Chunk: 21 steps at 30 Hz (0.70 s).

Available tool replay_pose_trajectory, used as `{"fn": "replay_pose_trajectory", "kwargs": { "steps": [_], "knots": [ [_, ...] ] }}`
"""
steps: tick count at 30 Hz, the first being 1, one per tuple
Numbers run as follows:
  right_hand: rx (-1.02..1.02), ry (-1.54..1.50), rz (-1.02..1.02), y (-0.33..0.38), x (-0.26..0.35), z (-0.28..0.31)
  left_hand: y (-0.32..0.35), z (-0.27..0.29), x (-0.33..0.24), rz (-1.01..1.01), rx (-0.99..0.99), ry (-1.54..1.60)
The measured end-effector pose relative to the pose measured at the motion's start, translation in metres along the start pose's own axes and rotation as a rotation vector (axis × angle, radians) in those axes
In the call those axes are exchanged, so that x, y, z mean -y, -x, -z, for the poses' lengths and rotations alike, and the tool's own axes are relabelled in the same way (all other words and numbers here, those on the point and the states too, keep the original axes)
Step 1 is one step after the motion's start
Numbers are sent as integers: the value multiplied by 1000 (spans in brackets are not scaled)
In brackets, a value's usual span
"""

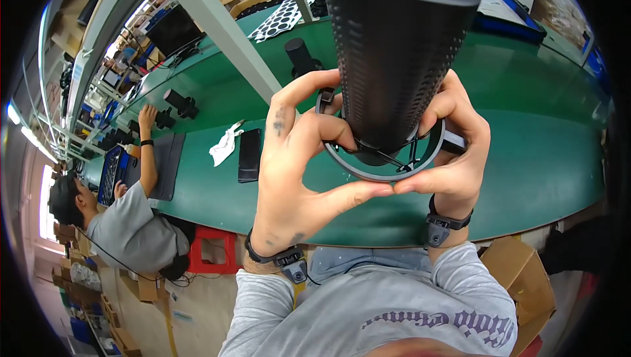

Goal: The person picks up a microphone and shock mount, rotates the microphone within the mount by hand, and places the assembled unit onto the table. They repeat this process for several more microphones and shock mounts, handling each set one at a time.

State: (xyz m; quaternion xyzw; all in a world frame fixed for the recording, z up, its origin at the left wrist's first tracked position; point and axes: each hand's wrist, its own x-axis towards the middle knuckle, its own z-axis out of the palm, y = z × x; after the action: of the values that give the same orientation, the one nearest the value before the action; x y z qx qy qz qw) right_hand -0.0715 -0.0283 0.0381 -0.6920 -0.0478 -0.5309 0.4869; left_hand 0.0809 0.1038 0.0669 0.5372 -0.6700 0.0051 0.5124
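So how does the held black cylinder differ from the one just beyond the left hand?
The held cylinder is aloft, left hand and right hand gripping the black ring at its lower end; the bench cylinder rests on the green bench. The held cylinder looks nearer and far larger than the bench cylinder. Both are black.

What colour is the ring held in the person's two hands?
The ring is dark grey, almost black; it shows best in the head view.
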Motion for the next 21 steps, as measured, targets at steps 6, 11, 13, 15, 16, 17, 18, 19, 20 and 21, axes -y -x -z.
{"fn": "replay_pose_trajectory", "kwargs": {
  "steps": [6,11,13,15,16,17,18,19,20,21],
  "knots": [
    [42,-6,46,0,6,1,3,1,-11,55,-15,49],
    [28,-28,62,0,7,0,1,3,-10,-34,-18,-4],
    [32,-36,96,-1,8,-2,2,7,-21,52,10,31],
    [30,-39,99,-2,8,-2,4,6,-21,77,-8,100],
    [28,-41,102,-1,7,-1,7,5,-20,143,-8,134],
    [26,-43,104,-1,6,0,6,3,-19,143,-7,139],
    [26,-51,111,-1,6,-1,6,3,-20,116,-16,132],
    [26,-60,118,-2,6,-3,6,4,-21,89,-25,125],
    [27,-68,125,-2,7,-4,6,6,-22,88,-26,122],
    [25,-70,129,-2,6,-3,6,5,-21,123,-19,128]
  ]
}}
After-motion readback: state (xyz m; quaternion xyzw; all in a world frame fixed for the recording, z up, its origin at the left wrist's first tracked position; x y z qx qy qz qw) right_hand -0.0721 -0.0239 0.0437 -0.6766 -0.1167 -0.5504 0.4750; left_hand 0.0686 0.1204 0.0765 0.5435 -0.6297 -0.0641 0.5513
